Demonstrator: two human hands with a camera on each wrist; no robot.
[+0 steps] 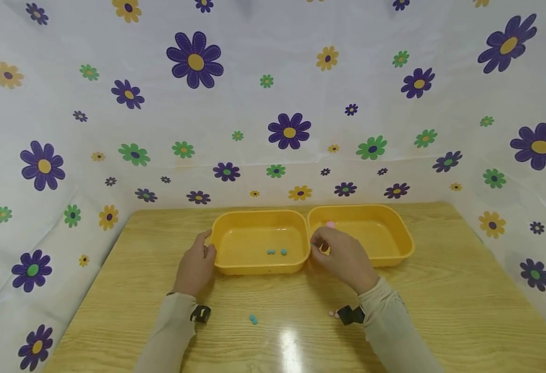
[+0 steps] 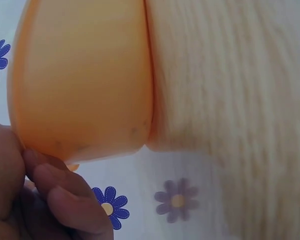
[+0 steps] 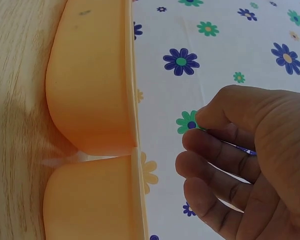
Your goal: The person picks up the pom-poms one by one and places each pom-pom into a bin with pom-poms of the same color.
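My left hand rests against the left end of the left yellow tray, touching its outer side with the fingers outside it. Two small blue pieces and a blue ball lie inside that tray. My right hand is over the near left corner of the right yellow tray, beside the left tray's rim. Its thumb and index fingertips meet, and a fleck of blue shows there, seemingly a small blue piece. Farther back in the right tray is a pink piece.
On the wooden table, a small blue piece lies between the forearms. Small pink pieces lie beside the right wrist's black camera. Flowered white cloth encloses the table's back and sides.
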